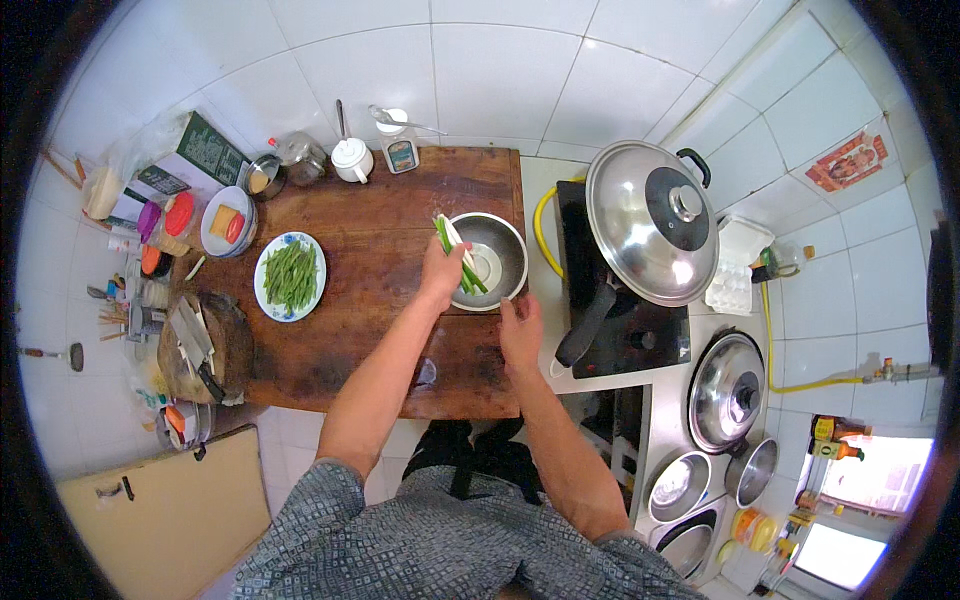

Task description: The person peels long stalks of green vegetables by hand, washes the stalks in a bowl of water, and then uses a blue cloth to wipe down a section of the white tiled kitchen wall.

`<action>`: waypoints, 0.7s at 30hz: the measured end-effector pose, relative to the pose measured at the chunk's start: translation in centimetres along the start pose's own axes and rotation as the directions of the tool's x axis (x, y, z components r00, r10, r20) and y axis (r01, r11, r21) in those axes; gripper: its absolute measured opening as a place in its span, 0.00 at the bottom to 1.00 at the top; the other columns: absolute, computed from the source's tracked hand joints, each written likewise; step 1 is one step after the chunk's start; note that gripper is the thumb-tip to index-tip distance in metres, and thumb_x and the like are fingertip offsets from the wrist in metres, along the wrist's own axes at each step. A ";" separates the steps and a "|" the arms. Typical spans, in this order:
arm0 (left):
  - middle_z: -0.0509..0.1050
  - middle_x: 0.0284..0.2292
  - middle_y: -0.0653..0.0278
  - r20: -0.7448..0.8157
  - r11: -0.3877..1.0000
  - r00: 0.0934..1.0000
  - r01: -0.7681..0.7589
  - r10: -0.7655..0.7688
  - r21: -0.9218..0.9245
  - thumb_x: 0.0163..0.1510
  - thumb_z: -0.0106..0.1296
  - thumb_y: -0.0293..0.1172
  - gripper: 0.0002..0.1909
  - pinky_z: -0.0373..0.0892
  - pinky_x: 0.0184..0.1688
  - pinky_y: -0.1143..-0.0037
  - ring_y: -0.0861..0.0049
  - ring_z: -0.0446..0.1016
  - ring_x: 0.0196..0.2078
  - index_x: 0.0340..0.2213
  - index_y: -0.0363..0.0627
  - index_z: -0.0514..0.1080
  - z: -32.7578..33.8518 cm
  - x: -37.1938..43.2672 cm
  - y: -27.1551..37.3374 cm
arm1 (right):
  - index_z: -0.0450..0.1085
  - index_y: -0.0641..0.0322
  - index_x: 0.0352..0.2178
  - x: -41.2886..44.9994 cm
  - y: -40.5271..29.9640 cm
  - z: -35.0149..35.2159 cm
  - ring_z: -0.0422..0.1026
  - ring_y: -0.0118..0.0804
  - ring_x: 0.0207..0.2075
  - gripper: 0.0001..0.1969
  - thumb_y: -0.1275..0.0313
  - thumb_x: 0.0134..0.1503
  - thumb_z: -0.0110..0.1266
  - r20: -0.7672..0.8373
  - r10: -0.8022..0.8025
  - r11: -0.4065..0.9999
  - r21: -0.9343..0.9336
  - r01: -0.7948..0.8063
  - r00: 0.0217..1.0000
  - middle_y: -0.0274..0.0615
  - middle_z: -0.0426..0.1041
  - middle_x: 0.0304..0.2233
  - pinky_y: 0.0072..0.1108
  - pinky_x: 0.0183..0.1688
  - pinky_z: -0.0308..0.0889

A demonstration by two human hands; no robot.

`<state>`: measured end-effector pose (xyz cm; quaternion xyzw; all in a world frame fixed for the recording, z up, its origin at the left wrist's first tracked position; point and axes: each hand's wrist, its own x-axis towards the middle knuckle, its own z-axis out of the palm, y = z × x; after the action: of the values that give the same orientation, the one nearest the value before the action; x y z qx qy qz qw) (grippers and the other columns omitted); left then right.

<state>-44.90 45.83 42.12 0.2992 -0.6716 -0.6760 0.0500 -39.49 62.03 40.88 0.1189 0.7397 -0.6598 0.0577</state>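
Note:
My left hand (444, 268) is closed around a small bunch of scallions (466, 264), white and green parts showing, held over a round metal bowl (513, 259). The bowl stands at the right part of the wooden table and has a pale rim. My right hand (520, 319) is at the bowl's lower right rim, thumb and fingers near the edge; whether it grips the rim is unclear. To the left, a white plate with a blue pattern (321, 289) holds cut green beans (289, 277).
A lidded wok (637, 225) rests on a black cooktop (652, 341) at right. A round chopping board (180, 375) with a cleaver (191, 334) and a black-handled knife (210, 382) lies at left. Along the wall stand a white lidded pot (351, 160) and a seasoning jar (400, 146).

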 end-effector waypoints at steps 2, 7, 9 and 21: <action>0.75 0.39 0.55 -0.011 0.999 0.999 0.033 -0.033 0.018 0.59 0.51 0.28 0.14 0.70 0.42 0.70 0.70 0.74 0.40 0.45 0.38 0.64 -0.3 0.6 -1.9 | 0.61 0.70 0.52 1.0 0.2 0.4 0.75 0.35 0.34 0.22 0.71 0.58 0.54 0.208 0.245 0.938 0.196 -0.286 0.947 0.51 0.72 0.44 0.22 0.29 0.72; 0.74 0.39 0.51 -0.119 0.993 0.990 0.088 -0.078 0.082 0.56 0.52 0.27 0.14 0.66 0.45 0.69 0.67 0.73 0.41 0.43 0.36 0.66 -0.4 0.4 -2.2 | 0.62 0.66 0.51 1.5 0.9 3.4 0.75 0.33 0.34 0.17 0.75 0.61 0.48 0.170 0.225 0.966 0.093 -0.243 0.959 0.45 0.72 0.42 0.23 0.30 0.76; 0.74 0.36 0.53 -0.148 0.986 0.978 0.155 -0.146 0.055 0.55 0.54 0.27 0.13 0.68 0.41 0.69 0.67 0.73 0.38 0.40 0.34 0.66 -0.5 0.5 -1.2 | 0.63 0.65 0.50 1.7 2.8 4.8 0.75 0.33 0.33 0.16 0.75 0.60 0.49 0.165 0.126 0.991 0.017 -0.131 0.978 0.44 0.72 0.41 0.22 0.29 0.76; 0.74 0.37 0.55 -0.266 0.965 0.934 0.196 -0.238 -0.173 0.56 0.51 0.24 0.12 0.69 0.39 0.69 0.68 0.74 0.36 0.42 0.34 0.68 -8.8 0.4 -3.0 | 0.58 0.57 0.58 -2.4 -0.7 10.7 0.74 0.29 0.33 0.23 0.75 0.61 0.50 0.548 0.279 0.887 0.167 -0.430 0.788 0.40 0.72 0.43 0.20 0.33 0.74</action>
<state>-40.10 38.15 39.88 0.4613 -0.5698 -0.6739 0.0923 -38.07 51.14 40.79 0.0855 0.5593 -0.7430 0.3576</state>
